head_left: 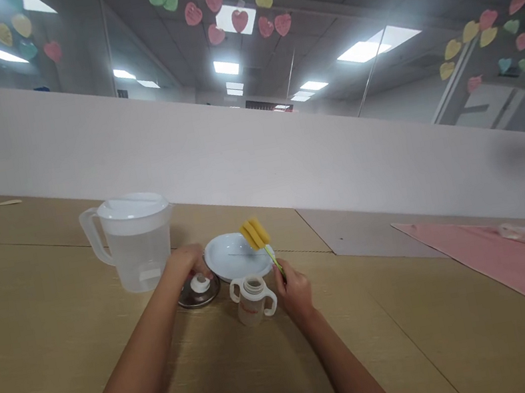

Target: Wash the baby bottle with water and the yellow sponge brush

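Tan wood tabletop (pixel 25 319) carries everything, objects bunched close in front of the person, within reach of both arms. Far left, clear plastic pitcher (pixel 141 255) stands upright, white lid on, handle pointing left, just beside the left hand. Left hand (pixel 186 264) reaches in from lower left, forearm angled up and inward, fingers curled down at the plate's near rim; firm grip or light touch, cannot tell. Under it lies a steel pot lid (pixel 198 294) with a white knob, flat on the table. White plate (pixel 232 256) sits tilted, just past the lid. Two-handled plastic cup (pixel 254 303) stands upright, open top, near the right hand. Right hand (pixel 294 292) is closed around a green-handled sponge brush (pixel 255 236), yellow head raised above the plate, off the table. Far right, pink sheet (pixel 508 265) lies flat.
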`<state>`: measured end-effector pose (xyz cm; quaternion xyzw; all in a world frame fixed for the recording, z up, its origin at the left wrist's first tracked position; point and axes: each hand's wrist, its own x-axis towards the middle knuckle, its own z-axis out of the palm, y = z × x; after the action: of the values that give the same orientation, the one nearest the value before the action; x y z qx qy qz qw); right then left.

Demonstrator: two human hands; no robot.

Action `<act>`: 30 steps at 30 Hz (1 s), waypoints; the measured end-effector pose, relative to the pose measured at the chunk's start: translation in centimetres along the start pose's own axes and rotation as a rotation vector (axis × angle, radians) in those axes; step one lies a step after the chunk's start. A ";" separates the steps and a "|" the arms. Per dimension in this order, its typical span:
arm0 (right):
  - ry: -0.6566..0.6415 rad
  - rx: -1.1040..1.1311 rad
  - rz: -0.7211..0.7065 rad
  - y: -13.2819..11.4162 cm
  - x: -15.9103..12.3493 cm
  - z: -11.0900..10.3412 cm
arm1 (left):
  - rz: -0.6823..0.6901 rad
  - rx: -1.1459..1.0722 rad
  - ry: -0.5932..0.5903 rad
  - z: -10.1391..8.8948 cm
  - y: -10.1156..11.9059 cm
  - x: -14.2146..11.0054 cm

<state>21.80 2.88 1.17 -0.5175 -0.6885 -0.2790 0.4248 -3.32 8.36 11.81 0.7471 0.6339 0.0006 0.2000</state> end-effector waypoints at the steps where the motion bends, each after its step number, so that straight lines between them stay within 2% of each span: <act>1: -0.004 0.001 0.003 0.0 0.0 0.0 | -0.001 0.021 0.013 -0.4 0.1 -0.4; 4: -0.004 0.012 0.032 0.0 0.0 -0.1 | 0.043 0.065 0.081 -1.9 0.7 -1.8; 7: -0.004 0.029 0.088 -0.1 0.2 -0.3 | 0.278 0.004 0.066 -2.4 2.3 -3.5; 9: -0.011 0.049 0.111 -0.2 0.2 -0.5 | 0.446 -0.022 0.004 -1.7 4.0 -4.5; 10: -0.014 0.057 0.119 -0.2 0.3 -0.5 | 0.482 0.008 0.002 -1.1 5.0 -5.0; 13: -0.022 0.064 0.128 -0.2 0.3 -0.7 | 0.478 0.171 0.000 1.0 7.6 -5.6; 15: -0.019 0.060 0.129 -0.2 0.4 -0.8 | 0.477 0.245 -0.017 1.8 8.5 -5.7; 18: -0.009 0.066 0.148 -0.3 0.5 -0.9 | 0.542 0.203 -0.002 1.5 8.2 -5.5; 21: 0.008 0.090 0.196 -0.4 0.7 -1.1 | 0.661 0.058 0.084 -0.1 6.7 -5.5; 25: 0.064 0.144 0.199 -0.7 0.9 -1.3 | 0.675 -0.095 0.302 -1.9 4.7 -5.0; 30: 0.048 0.159 0.027 -1.1 1.3 -1.7 | 0.594 -0.140 0.594 -1.7 3.6 -2.7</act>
<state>21.12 1.80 3.19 -0.4844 -0.6911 -0.2302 0.4846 -0.84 5.92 15.10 0.8492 0.4198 0.3165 0.0498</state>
